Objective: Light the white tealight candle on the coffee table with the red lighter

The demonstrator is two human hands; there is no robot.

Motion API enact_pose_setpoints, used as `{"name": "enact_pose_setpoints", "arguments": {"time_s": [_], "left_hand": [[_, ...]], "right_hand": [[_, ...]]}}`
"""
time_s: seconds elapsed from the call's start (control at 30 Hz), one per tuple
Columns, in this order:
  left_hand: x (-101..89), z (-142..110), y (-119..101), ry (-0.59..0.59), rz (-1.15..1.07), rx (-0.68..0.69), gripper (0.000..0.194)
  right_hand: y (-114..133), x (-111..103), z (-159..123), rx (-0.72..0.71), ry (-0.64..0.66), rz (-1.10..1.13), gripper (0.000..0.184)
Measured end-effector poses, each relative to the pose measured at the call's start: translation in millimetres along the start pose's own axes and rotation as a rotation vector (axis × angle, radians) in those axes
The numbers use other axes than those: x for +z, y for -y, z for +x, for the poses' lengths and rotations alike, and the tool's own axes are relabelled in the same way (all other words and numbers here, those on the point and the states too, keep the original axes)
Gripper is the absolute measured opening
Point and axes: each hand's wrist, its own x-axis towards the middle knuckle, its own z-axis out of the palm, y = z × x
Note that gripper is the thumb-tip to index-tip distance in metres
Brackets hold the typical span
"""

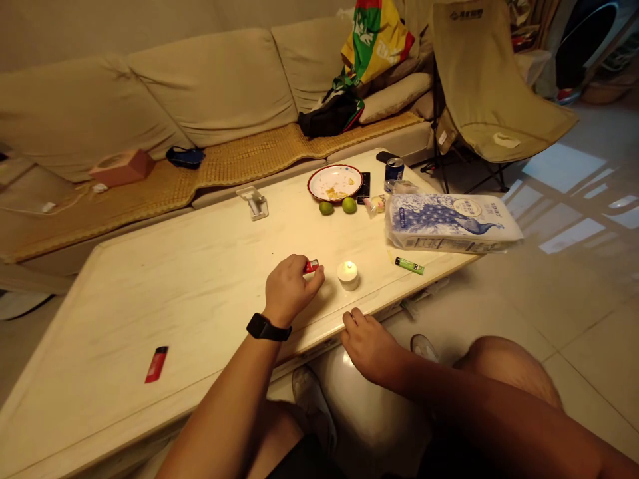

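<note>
Lighter (pixel 311 267), light and slick, sits pinched in the closed left hand (pixel 291 289), tea light (pixel 348 274) at 3 o'clock. Right hand (pixel 367 346) lies open by the counter edge (pixel 319 336).

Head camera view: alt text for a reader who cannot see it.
A person's left hand holds a red lighter beside a lit tealight on a pale table, right hand on its edge. A green lighter and another red lighter lie nearby.

Right now my left hand (pixel 290 291) hides most of the red lighter (pixel 311 267), the tea light (pixel 348 274) is too washed out to call lit or not, and the peacock-printed packet's (pixel 452 223) small print is too tiny to read.
</note>
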Motion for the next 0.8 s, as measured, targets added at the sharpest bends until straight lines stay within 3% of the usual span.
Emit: {"name": "enact_pose_setpoints", "arguments": {"time_s": [0.47, 0.8], "left_hand": [[4.2, 1.5, -3.8, 0.017, -0.006, 0.000, 0.030], [14.3, 9.1, -29.5, 0.094, 0.015, 0.063, 0.028]], "right_hand": [[0.2, -0.6, -0.2, 0.005, -0.007, 0.000, 0.012], [-0.3, 0.3, -0.7, 0.008, -0.011, 0.005, 0.013]]}}
